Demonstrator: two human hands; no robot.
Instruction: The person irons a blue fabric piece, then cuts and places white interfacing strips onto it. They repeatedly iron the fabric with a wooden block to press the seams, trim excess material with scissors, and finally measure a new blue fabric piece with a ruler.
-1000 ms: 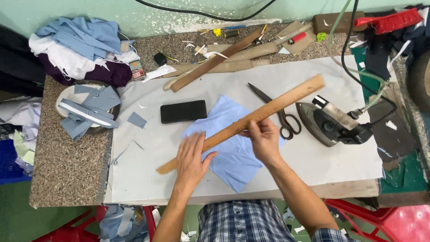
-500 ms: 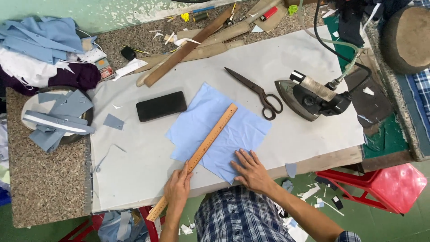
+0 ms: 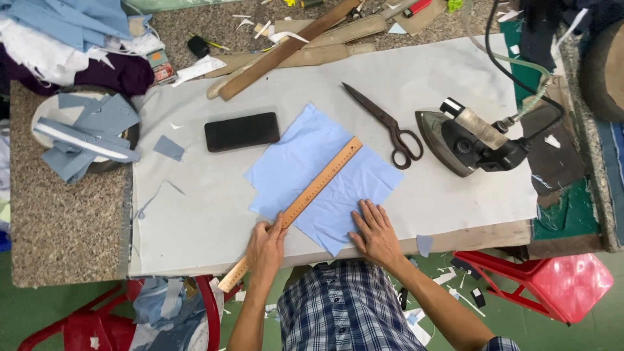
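A light blue square of fabric lies flat on the white table cover. A long wooden ruler rests diagonally across it, its lower end past the table's front edge. My left hand presses on the ruler near its lower end. Flat on the fabric's lower right corner lies my right hand, fingers spread, holding nothing.
A black phone lies left of the fabric. Dark scissors and a black iron with its cord sit to the right. Wooden sticks and scraps lie at the back; blue cloth pieces pile at left. Red stools stand below.
The ruler came down from being held above the table to lying diagonally on the fabric. My right hand left it and now rests flat on the cloth. The view shifted a little.
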